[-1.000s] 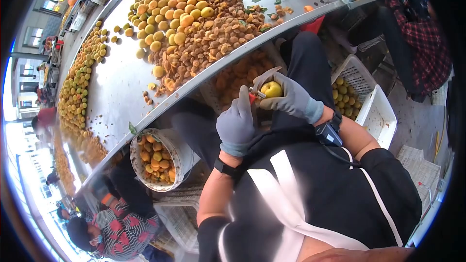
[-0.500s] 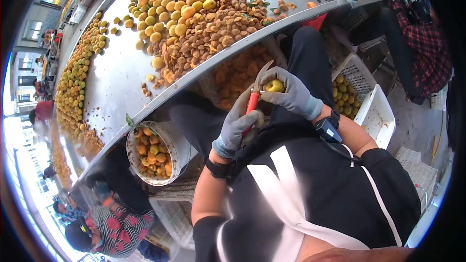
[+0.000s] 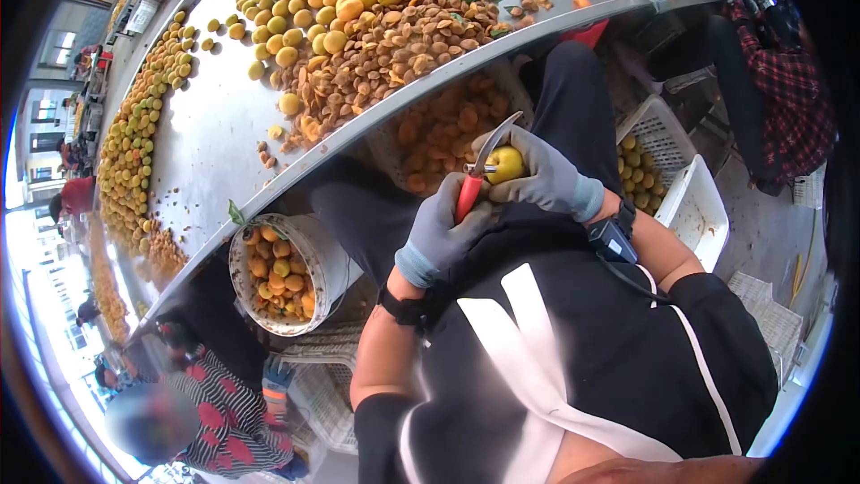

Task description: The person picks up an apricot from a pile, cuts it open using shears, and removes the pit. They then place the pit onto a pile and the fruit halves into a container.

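Note:
In a grey glove, my left hand (image 3: 445, 231) is closed round the red handle of a knife (image 3: 468, 194), whose curved blade points up and right. My right hand (image 3: 545, 176), also gloved, grips a yellow-green fruit (image 3: 506, 164). The blade lies against the fruit's left side. Below both hands is my black clothing; beyond them, under the table edge, a crate holds orange fruit pieces (image 3: 448, 130).
A metal table (image 3: 210, 116) bears whole fruit (image 3: 322, 0) and a heap of brown pits (image 3: 385, 58). A white bucket (image 3: 336, 269) of fruit stands left. White crates (image 3: 699, 211) are at the right. Co-workers sit at lower left (image 3: 228, 412) and upper right (image 3: 784, 99).
Both hands have shifted slightly, and the blade now lies across more of the fruit's side. The co-worker at lower left has moved, and a gloved hand now shows by the crate.

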A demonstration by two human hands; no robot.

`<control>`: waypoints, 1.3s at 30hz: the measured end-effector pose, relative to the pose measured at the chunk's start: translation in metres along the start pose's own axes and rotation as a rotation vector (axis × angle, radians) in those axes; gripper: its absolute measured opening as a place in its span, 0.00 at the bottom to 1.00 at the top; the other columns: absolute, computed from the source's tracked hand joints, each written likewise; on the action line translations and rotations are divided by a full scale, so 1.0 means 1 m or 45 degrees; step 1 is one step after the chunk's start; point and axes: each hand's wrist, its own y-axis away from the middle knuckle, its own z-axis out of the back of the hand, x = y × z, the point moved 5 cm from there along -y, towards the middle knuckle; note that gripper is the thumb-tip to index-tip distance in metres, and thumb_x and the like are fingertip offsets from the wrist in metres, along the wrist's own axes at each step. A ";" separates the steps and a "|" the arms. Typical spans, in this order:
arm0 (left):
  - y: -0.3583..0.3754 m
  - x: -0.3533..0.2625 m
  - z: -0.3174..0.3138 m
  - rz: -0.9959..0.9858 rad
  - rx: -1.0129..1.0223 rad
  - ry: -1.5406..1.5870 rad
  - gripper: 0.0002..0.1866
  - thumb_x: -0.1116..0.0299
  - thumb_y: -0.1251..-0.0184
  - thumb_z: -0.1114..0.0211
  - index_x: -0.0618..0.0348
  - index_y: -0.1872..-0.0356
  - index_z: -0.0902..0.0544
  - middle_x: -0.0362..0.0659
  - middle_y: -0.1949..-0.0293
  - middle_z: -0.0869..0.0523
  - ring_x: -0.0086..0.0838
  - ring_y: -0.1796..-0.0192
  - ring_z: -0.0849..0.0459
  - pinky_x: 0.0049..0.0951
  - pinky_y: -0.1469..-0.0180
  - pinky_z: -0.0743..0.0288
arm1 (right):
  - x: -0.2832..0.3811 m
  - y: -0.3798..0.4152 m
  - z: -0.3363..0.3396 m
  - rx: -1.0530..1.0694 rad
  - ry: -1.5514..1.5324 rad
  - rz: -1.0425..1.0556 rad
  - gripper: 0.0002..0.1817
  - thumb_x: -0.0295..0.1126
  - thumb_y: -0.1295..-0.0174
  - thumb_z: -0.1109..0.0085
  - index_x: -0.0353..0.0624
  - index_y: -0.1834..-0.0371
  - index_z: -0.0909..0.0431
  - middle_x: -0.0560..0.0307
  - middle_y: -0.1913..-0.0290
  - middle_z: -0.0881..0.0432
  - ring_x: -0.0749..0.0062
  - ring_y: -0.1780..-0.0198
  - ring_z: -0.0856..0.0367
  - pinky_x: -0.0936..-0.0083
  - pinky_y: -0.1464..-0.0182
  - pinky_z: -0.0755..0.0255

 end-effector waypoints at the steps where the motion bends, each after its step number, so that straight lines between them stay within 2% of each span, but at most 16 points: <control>1: -0.001 0.001 0.000 0.003 0.002 0.002 0.19 0.71 0.39 0.33 0.63 0.49 0.28 0.49 0.65 0.16 0.32 0.63 0.14 0.30 0.59 0.23 | -0.006 0.002 0.001 0.063 0.048 -0.070 0.28 0.27 0.49 0.26 0.42 0.45 0.29 0.59 0.49 0.25 0.75 0.47 0.26 0.77 0.43 0.31; 3: -0.001 0.002 0.001 -0.009 -0.013 -0.216 0.20 0.70 0.42 0.31 0.62 0.51 0.27 0.54 0.65 0.17 0.44 0.62 0.15 0.35 0.58 0.24 | -0.013 0.002 0.000 0.129 0.096 -0.141 0.32 0.27 0.50 0.25 0.41 0.42 0.30 0.58 0.44 0.26 0.74 0.43 0.27 0.76 0.39 0.33; 6: 0.001 0.001 0.001 0.022 -0.029 -0.196 0.20 0.69 0.43 0.30 0.61 0.52 0.27 0.56 0.63 0.17 0.50 0.61 0.18 0.36 0.57 0.26 | -0.009 0.002 -0.002 0.165 0.201 -0.120 0.31 0.27 0.49 0.25 0.41 0.42 0.31 0.57 0.44 0.27 0.74 0.42 0.28 0.75 0.38 0.33; 9: 0.001 0.008 -0.004 -0.040 0.017 -0.042 0.19 0.69 0.41 0.31 0.61 0.52 0.26 0.56 0.62 0.17 0.48 0.60 0.18 0.34 0.56 0.26 | -0.001 0.002 -0.006 0.169 0.342 -0.071 0.30 0.28 0.49 0.26 0.42 0.44 0.30 0.57 0.46 0.27 0.73 0.43 0.27 0.75 0.39 0.33; 11: 0.002 0.013 -0.007 0.023 0.035 -0.009 0.18 0.69 0.41 0.31 0.61 0.52 0.27 0.56 0.61 0.17 0.48 0.60 0.18 0.34 0.56 0.26 | 0.000 0.001 -0.007 0.130 0.358 0.130 0.24 0.29 0.49 0.26 0.43 0.51 0.28 0.56 0.54 0.26 0.70 0.51 0.25 0.75 0.47 0.31; 20: 0.008 0.025 -0.013 0.075 0.028 -0.100 0.14 0.72 0.38 0.36 0.58 0.53 0.28 0.57 0.63 0.18 0.54 0.59 0.19 0.38 0.57 0.26 | 0.008 0.006 -0.013 0.187 0.460 0.249 0.22 0.26 0.51 0.27 0.43 0.53 0.26 0.54 0.52 0.27 0.63 0.48 0.26 0.72 0.43 0.32; 22: 0.003 0.028 -0.012 0.029 0.002 -0.151 0.14 0.72 0.38 0.36 0.58 0.54 0.28 0.57 0.64 0.17 0.56 0.60 0.19 0.40 0.59 0.25 | 0.008 0.005 -0.017 0.134 0.452 0.117 0.22 0.25 0.51 0.27 0.42 0.54 0.26 0.53 0.52 0.27 0.62 0.48 0.25 0.73 0.43 0.31; 24: -0.004 0.036 -0.010 0.008 0.003 -0.484 0.14 0.71 0.38 0.36 0.56 0.55 0.30 0.57 0.65 0.17 0.56 0.61 0.19 0.45 0.62 0.26 | 0.007 0.004 -0.018 0.083 0.443 -0.013 0.21 0.25 0.51 0.28 0.42 0.54 0.26 0.53 0.52 0.27 0.61 0.48 0.24 0.73 0.44 0.30; 26: -0.009 0.037 -0.009 -0.017 -0.025 -0.502 0.15 0.71 0.39 0.36 0.55 0.55 0.31 0.57 0.66 0.17 0.56 0.62 0.18 0.46 0.63 0.26 | 0.000 0.002 -0.018 0.067 0.429 -0.229 0.24 0.18 0.52 0.33 0.41 0.51 0.30 0.55 0.53 0.26 0.70 0.51 0.23 0.76 0.47 0.29; 30: -0.018 0.044 -0.006 0.004 -0.047 -0.612 0.17 0.70 0.41 0.34 0.55 0.55 0.31 0.57 0.65 0.17 0.57 0.61 0.19 0.48 0.63 0.26 | -0.008 0.001 -0.014 -0.080 0.477 -0.227 0.24 0.19 0.51 0.32 0.41 0.51 0.30 0.55 0.52 0.26 0.70 0.51 0.23 0.75 0.46 0.29; 31: -0.018 0.044 -0.005 0.004 -0.048 -0.609 0.17 0.70 0.41 0.34 0.55 0.55 0.31 0.57 0.65 0.17 0.57 0.61 0.19 0.48 0.63 0.26 | -0.009 0.001 -0.012 -0.080 0.616 -0.038 0.23 0.22 0.49 0.31 0.41 0.50 0.29 0.52 0.52 0.26 0.66 0.50 0.22 0.74 0.47 0.28; 32: -0.018 0.044 -0.004 -0.025 -0.045 -0.556 0.17 0.70 0.42 0.33 0.56 0.55 0.30 0.56 0.64 0.16 0.53 0.61 0.17 0.44 0.62 0.25 | -0.004 0.000 -0.012 -0.080 0.752 0.153 0.23 0.25 0.47 0.30 0.41 0.49 0.29 0.49 0.52 0.25 0.62 0.49 0.22 0.72 0.47 0.27; 34: -0.021 0.043 -0.007 -0.056 -0.039 -0.504 0.18 0.70 0.43 0.32 0.57 0.55 0.30 0.55 0.64 0.16 0.49 0.61 0.15 0.41 0.61 0.24 | -0.004 -0.004 -0.008 -0.040 0.771 0.115 0.23 0.26 0.46 0.30 0.40 0.49 0.30 0.49 0.52 0.25 0.62 0.50 0.21 0.72 0.47 0.27; 36: -0.025 0.047 -0.008 0.140 -0.153 0.089 0.18 0.70 0.45 0.30 0.59 0.55 0.27 0.50 0.63 0.16 0.36 0.61 0.15 0.33 0.57 0.24 | 0.000 -0.011 -0.002 -0.001 0.789 0.081 0.23 0.27 0.44 0.31 0.40 0.48 0.30 0.48 0.51 0.25 0.63 0.50 0.21 0.72 0.47 0.27; 38: -0.028 0.036 -0.005 0.222 -0.184 0.182 0.18 0.71 0.45 0.30 0.59 0.55 0.27 0.48 0.62 0.16 0.32 0.60 0.17 0.30 0.56 0.24 | -0.006 -0.016 0.005 0.097 0.049 -0.228 0.24 0.31 0.44 0.30 0.38 0.46 0.30 0.47 0.50 0.25 0.61 0.50 0.22 0.70 0.46 0.28; 39: -0.030 0.031 -0.004 0.306 -0.219 0.282 0.18 0.72 0.46 0.30 0.60 0.55 0.26 0.47 0.62 0.16 0.27 0.59 0.18 0.28 0.55 0.25 | -0.002 -0.018 0.006 0.082 0.010 -0.237 0.26 0.33 0.44 0.30 0.38 0.45 0.30 0.48 0.50 0.25 0.61 0.51 0.22 0.71 0.46 0.28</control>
